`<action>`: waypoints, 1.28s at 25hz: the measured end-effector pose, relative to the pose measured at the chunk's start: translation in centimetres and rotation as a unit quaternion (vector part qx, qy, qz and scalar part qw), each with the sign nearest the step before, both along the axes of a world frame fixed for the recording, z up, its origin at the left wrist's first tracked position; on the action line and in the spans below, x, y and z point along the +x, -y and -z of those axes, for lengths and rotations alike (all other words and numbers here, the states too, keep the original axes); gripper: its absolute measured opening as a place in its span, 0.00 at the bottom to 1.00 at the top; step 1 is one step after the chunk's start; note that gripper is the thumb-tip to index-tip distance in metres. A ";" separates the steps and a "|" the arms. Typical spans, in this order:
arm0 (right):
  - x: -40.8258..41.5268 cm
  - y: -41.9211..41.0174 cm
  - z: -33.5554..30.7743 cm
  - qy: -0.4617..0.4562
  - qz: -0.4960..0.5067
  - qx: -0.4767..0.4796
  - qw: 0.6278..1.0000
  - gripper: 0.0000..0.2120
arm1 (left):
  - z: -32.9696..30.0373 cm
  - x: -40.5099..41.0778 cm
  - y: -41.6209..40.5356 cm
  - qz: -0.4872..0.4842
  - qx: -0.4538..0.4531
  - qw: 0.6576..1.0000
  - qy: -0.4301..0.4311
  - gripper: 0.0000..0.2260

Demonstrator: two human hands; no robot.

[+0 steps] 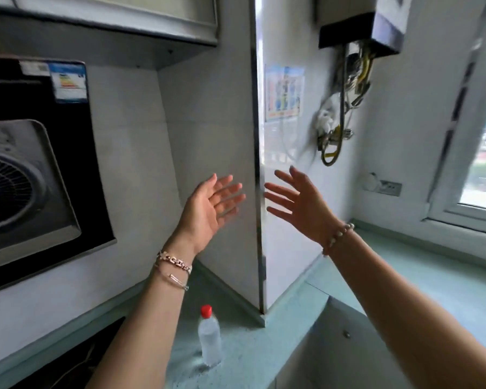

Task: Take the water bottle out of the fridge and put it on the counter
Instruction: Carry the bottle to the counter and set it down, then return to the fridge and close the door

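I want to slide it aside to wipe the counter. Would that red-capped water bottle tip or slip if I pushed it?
The water bottle stands upright, tall and narrow, so a push near its red cap would probably tip it; push low. It looks full, so likely fairly heavy. Its clear plastic may be slippery if it is wet from the cold, which I cannot tell.

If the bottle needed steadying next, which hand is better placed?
Probably the left hand: its forearm passes right beside the upright water bottle on the counter. The right hand is farther across.
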State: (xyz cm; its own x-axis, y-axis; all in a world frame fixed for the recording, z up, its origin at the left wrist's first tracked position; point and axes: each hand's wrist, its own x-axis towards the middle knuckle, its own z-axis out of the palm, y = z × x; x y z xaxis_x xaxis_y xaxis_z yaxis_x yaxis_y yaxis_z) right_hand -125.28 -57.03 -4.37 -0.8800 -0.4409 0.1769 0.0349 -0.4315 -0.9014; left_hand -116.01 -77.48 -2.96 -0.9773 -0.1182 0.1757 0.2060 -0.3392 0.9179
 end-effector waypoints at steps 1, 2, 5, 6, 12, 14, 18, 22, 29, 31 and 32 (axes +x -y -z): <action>1.1 -2.8 -1.2 -0.023 0.031 -0.003 0.999 0.17 | -1.2 0.1 -2.0 0.036 0.000 0.999 -0.007 0.15; 1.8 -4.4 -2.0 -0.027 0.051 -0.005 0.998 0.16 | -1.9 -0.2 -3.2 0.053 0.006 0.998 -0.016 0.16; 5.5 -10.5 -2.5 -0.035 0.150 0.008 0.988 0.16 | -2.2 -1.3 -8.0 0.146 0.008 0.989 -0.020 0.17; 7.5 -13.0 -2.1 -0.037 0.194 0.008 0.980 0.17 | -2.0 -1.5 -10.3 0.188 -0.003 0.982 -0.015 0.17; 27.3 -27.4 2.1 0.004 0.471 0.000 0.882 0.20 | 2.3 4.6 -28.9 0.474 -0.011 0.880 0.000 0.17; 37.7 -31.3 2.3 0.007 0.570 0.002 0.822 0.21 | 2.8 11.0 -36.3 0.569 -0.014 0.822 0.017 0.16; 60.8 -35.2 -0.2 -0.022 0.739 -0.021 0.673 0.20 | 0.8 29.1 -48.3 0.729 0.004 0.685 0.001 0.18; 80.2 -33.0 -2.6 -0.026 0.852 -0.025 0.522 0.18 | -1.2 48.6 -54.5 0.843 0.021 0.537 -0.008 0.17; 108.1 -21.7 -3.3 -0.012 0.964 0.007 0.267 0.23 | -0.9 80.4 -54.8 0.955 0.038 0.294 0.002 0.15; 112.9 -17.6 -3.6 -0.023 0.979 0.007 0.202 0.22 | -1.0 86.8 -53.2 0.973 0.037 0.230 -0.004 0.15; 114.7 -15.6 -3.7 -0.023 0.985 0.013 0.170 0.20 | -1.3 89.6 -52.4 0.979 0.040 0.199 -0.010 0.15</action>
